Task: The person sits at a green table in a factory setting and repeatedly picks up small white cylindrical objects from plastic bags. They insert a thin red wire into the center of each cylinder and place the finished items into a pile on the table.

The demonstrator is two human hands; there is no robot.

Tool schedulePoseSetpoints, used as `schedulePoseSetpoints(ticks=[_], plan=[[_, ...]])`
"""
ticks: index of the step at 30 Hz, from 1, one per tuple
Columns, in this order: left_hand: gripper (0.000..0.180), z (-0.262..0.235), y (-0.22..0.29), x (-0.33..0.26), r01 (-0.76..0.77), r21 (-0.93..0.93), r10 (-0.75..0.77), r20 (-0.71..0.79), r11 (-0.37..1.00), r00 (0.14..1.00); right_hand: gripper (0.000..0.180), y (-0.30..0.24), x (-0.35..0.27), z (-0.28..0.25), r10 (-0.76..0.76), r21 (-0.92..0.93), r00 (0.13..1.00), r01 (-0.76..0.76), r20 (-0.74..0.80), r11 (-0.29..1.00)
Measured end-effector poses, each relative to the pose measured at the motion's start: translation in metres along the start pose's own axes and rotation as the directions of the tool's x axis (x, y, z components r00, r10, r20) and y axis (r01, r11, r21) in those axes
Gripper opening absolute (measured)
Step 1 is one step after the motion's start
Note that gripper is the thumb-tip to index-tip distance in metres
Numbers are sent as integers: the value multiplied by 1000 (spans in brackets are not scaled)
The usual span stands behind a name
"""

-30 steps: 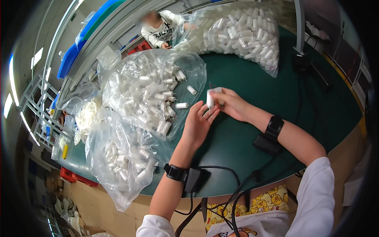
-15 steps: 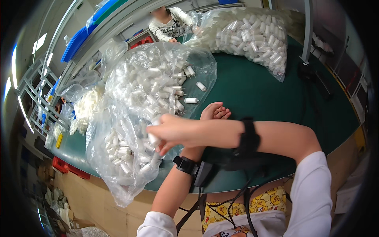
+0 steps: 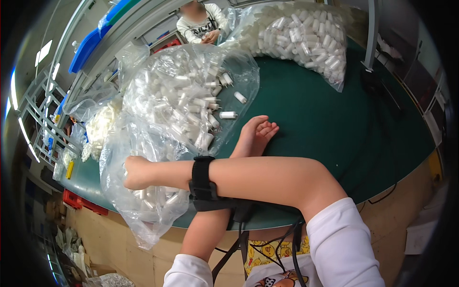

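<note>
One yellow strip (image 3: pixel 70 170) lies at the far left of the green tabletop (image 3: pixel 311 124), with heaped cream pieces (image 3: pixel 100 134) just beyond it. Next comes the right hand (image 3: pixel 138 172), rounded like a fist, knuckles up, over the lower clear plastic bag (image 3: pixel 150 227); its fingertips are hidden, so whether they pinch anything, or press the film, I cannot tell. White cylinders (image 3: pixel 148 204) show in that bag below the wrist. Its forearm, with a black wrist strap (image 3: pixel 202 177), crosses above the left one. Beyond sits the upper clear plastic bag (image 3: pixel 162 76), more white cylinders crowding its right side. Past them, a near loose cylinder (image 3: pixel 228 115) lies crosswise, darker end rightward, and a far loose cylinder (image 3: pixel 240 97) lies aslant; both are left of and beyond the left hand (image 3: pixel 258 133), the nearer of the two hands. That hand's fingers are loosely curled, nothing visible in them. A co-worker's top (image 3: pixel 201 29) bears dark lettering; no label is readable on the cylinders. Farthest right bulges a large filled bag (image 3: pixel 306 43) of similar cylinders.
</note>
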State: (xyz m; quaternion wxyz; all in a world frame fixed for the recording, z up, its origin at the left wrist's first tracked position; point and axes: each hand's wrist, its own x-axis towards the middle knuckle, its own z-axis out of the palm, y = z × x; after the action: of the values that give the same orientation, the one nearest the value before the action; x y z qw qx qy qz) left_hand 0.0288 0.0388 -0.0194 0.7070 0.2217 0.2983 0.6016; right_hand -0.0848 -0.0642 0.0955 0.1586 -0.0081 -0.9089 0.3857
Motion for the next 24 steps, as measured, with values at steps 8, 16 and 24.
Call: schedulePoseSetpoints(ticks=[8, 16, 24], plan=[[14, -28, -5, 6, -10, -65, -1, -166, 998, 986, 23, 55, -50, -53, 218, 650, 946, -322, 238, 688], [24, 4, -4, -7, -65, -116, 42, -188, 991, 981, 41, 169, -154, -191, 691, -423, 577, -809, -436, 409], [21, -2, -6, -8, -86, -107, 62, -210, 991, 976, 51, 212, -121, -134, 347, -570, 894, -449, -284, 689]])
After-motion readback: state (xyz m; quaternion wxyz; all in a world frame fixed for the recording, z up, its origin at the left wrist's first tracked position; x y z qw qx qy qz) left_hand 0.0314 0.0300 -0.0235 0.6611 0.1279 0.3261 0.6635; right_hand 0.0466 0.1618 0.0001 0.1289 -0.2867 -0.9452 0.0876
